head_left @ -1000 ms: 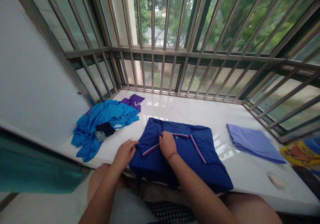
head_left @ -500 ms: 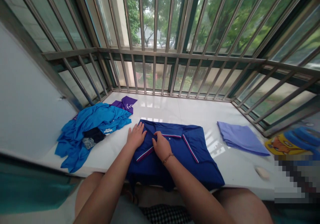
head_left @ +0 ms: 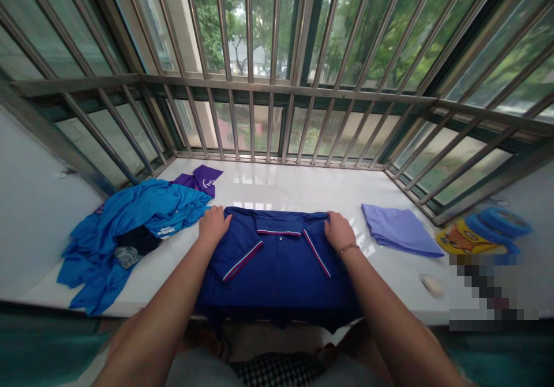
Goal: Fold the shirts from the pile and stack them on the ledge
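Observation:
A navy blue polo shirt lies on the white ledge, its lower part hanging over the front edge. Its collar is towards the window and both sleeves, trimmed in red and white, are turned inward over the front. At the shirt's far left corner, my left hand has its fingers closed on the cloth. My right hand, with a bracelet at the wrist, grips the far right corner, thumb on top. Fingertips of both hands are partly hidden.
Left of the shirt is a heap of bright blue clothing with a purple cloth behind it. To the right lie a folded lavender cloth, a small pale object and a blue-and-yellow container. Metal window bars rise behind the ledge.
My right hand has moved from the left sleeve and collar to the shirt's right corner. My left hand has shifted to the left corner and closed on it. The view has turned slightly.

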A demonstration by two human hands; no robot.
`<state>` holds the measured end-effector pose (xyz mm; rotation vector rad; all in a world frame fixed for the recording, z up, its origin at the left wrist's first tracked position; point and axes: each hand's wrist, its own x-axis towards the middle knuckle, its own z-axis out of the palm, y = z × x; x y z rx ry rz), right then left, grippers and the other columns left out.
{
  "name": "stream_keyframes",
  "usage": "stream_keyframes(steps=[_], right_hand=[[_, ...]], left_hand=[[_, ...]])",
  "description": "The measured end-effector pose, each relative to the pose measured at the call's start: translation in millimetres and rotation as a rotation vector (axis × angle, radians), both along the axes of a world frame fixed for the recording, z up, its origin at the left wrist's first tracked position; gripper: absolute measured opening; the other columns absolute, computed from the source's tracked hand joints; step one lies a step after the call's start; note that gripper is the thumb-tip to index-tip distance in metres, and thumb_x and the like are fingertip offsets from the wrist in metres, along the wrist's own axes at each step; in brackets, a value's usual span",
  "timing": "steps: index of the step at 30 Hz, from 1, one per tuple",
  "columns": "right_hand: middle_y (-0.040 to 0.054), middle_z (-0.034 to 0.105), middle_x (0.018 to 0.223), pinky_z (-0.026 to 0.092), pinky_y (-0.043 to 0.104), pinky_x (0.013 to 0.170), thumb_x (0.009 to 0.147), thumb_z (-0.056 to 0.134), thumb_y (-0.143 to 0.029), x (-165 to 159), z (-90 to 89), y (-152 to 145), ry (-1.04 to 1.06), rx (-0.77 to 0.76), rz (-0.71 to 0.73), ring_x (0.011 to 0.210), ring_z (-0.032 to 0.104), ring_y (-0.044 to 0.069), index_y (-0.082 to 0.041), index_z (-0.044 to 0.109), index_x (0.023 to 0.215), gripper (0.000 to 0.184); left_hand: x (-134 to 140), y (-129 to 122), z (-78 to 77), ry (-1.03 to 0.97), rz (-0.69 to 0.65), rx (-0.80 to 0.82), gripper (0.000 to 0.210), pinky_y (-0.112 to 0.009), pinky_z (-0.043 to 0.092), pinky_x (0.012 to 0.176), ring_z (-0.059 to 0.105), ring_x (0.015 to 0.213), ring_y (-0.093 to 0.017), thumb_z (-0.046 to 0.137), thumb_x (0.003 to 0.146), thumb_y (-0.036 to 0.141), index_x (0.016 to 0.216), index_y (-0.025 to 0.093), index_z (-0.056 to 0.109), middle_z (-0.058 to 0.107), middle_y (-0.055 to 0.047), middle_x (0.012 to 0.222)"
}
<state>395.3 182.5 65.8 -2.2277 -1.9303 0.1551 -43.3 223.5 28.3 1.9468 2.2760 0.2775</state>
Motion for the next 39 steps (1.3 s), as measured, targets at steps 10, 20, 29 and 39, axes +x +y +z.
stream_keyframes(steps=[10,20,29,39], right_hand=[[0.0144,0.082,0.106,0.054,0.03,0.09,0.091,0.078,-0.026,59,-5.1,71,0.047,-0.236,-0.069,0.106,0.077,0.028,-0.015,0.083,0.1,0.015],[0.0063,0.08,0.087,0.057,0.028,0.075,0.099,0.067,-0.026,66,22.6,124,0.297,0.02,-0.241,0.072,0.075,0.018,-0.016,0.075,0.114,0.02],[0.0098,0.077,0.112,0.066,0.033,0.075,0.099,0.068,-0.057,97,50.8,61,0.683,0.358,-0.048,0.083,0.079,0.022,-0.021,0.062,0.114,0.04],[0.0133,0.072,0.123,0.06,0.05,0.103,0.103,0.05,-0.036,125,-53.2,-127,0.278,0.271,0.369,0.115,0.071,0.03,-0.024,0.07,0.119,0.029]], left_hand=[[-29,70,26.3,-0.337,0.044,-0.306,0.024,-0.026,0.041,0.052,0.062,0.058,-0.019,0.083,0.077,0.04,0.078,0.02,0.071,0.07,-0.002,0.065],[-6,112,63.2,-0.812,0.146,-0.119,0.035,-0.02,0.05,0.056,0.072,0.06,-0.015,0.082,0.09,0.042,0.098,0.021,0.056,0.078,-0.006,0.076],[-16,54,91.1,-1.118,-0.156,0.171,0.047,-0.035,0.065,0.078,0.081,0.088,-0.024,0.084,0.083,0.047,0.115,0.024,0.057,0.08,-0.003,0.093],[-55,-140,3.2,-0.417,-0.266,0.082,0.04,-0.046,0.052,0.113,0.071,0.122,-0.031,0.057,0.094,0.047,0.121,0.024,0.075,0.079,-0.01,0.128]])
